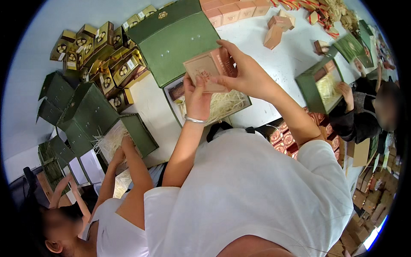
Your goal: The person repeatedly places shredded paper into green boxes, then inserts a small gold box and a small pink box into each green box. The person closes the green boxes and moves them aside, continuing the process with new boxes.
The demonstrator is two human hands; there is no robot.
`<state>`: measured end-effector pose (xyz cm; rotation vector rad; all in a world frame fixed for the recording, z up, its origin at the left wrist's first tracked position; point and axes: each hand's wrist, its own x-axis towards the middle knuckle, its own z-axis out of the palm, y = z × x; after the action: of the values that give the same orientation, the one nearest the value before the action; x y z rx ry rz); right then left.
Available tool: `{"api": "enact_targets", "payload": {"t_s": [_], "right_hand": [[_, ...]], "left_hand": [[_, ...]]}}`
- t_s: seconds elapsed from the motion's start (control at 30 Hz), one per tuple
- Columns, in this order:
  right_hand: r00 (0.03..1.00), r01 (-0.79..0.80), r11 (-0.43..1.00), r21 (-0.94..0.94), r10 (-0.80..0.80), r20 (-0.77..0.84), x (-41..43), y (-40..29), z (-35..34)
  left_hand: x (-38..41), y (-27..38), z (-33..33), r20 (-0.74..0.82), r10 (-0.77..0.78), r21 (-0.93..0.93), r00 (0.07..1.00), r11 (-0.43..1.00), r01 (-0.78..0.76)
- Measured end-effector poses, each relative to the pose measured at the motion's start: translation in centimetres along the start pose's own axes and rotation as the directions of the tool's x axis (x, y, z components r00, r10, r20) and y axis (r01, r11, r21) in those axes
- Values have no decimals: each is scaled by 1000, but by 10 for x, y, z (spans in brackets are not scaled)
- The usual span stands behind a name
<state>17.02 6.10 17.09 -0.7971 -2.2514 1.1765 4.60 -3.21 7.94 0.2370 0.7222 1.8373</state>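
Both my hands hold a pink-tan cardboard box (207,69) with a printed front. My left hand (197,99), with a silver bangle at its wrist, grips the box's lower left, thumb on the front. The fingers of my right hand (247,70) span its right side, thumb on the front face. Beneath them stands a green gift box (179,48), its lid raised towards the far side. Pale shredded filler (226,102) fills much of it, and a brown-and-gold box (176,91) lies at its left end.
Gold-and-brown boxes (123,70) pile up at the left. Pink boxes (229,13) line the far edge; a few lie loose at upper right. A co-worker's hands (123,149) reach into filler at lower left. Another person's hand (345,91) touches a green box (310,85) at right.
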Motion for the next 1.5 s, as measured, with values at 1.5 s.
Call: {"api": "enact_targets", "payload": {"t_s": [1.5], "right_hand": [[612,-585,798,142,550,-568,-274,322,-149]], "left_hand": [[-36,-85,-4,406,-373,911,835,235,-338]]}}
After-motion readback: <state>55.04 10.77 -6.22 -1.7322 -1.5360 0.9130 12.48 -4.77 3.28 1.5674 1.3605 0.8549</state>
